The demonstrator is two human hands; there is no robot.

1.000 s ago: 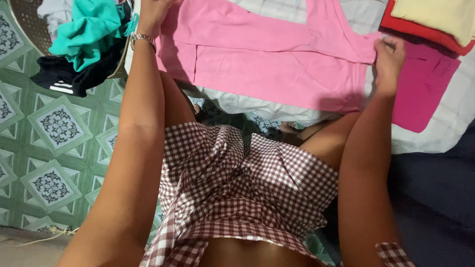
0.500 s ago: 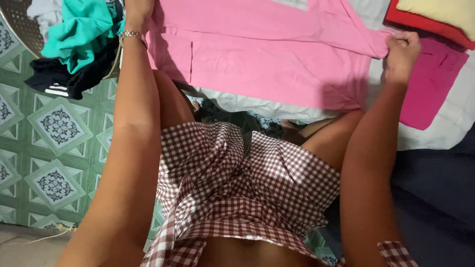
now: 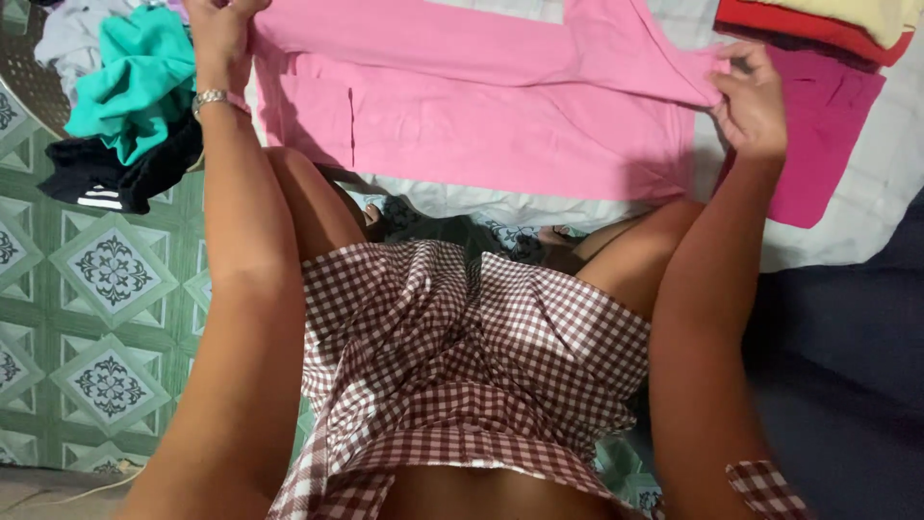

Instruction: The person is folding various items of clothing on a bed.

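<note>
While the basket at far left is cut off by the frame edge, it spills a teal garment and a black garment with white stripes over its rim, both loose and unfolded, above the green patterned floor tiles. Left hand, wristwatch on the wrist, pinches the pink shirt at its left edge; fingers closed on the cloth, tips partly out of frame at the top. Shirt lies flat on the white bedding, upper part doubled over the lower, held taut between both hands, so the fold line stays straight. Right hand holds the shirt's right edge; fingers curled on the fabric, thumb hidden behind it. Past that hand: a darker pink folded piece flat on the bedding, and a red and pale yellow stack, cropped at top right, so count and garment type unclear. Checked skirt and both forearms block the bedding's near edge. Dark cloth at lower right is featureless; cannot tell what it is.
</note>
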